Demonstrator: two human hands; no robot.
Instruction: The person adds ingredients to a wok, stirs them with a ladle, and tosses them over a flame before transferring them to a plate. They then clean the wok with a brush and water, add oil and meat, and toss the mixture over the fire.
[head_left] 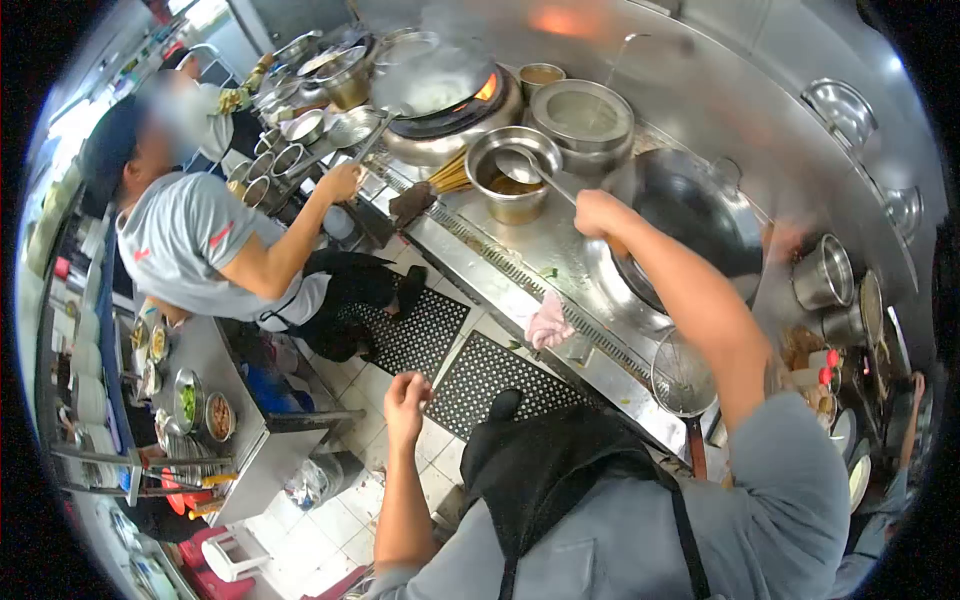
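My right hand [603, 215] is wrapped round the long handle of a metal ladle [518, 163]. The ladle's bowl dips into a steel pot [515, 208] that has brown liquid inside. My left hand [406, 398] hangs over the floor in front of me, its fingers curled in a loose fist with nothing showing in them. A large dark wok [700, 222] sits below and to the right of my right hand. On the counter's front edge lies a crumpled pink cloth [549, 322], and a wire strainer [683, 380] rests nearer to me.
A co-worker [210, 220] at the left works at a steaming wok [430, 85] with flame at its rim. Beyond my pot stands a wide water-filled pan [582, 115]. Black rubber mats [500, 375] cover part of the tiled floor. A side counter [255, 450] holds food bowls.
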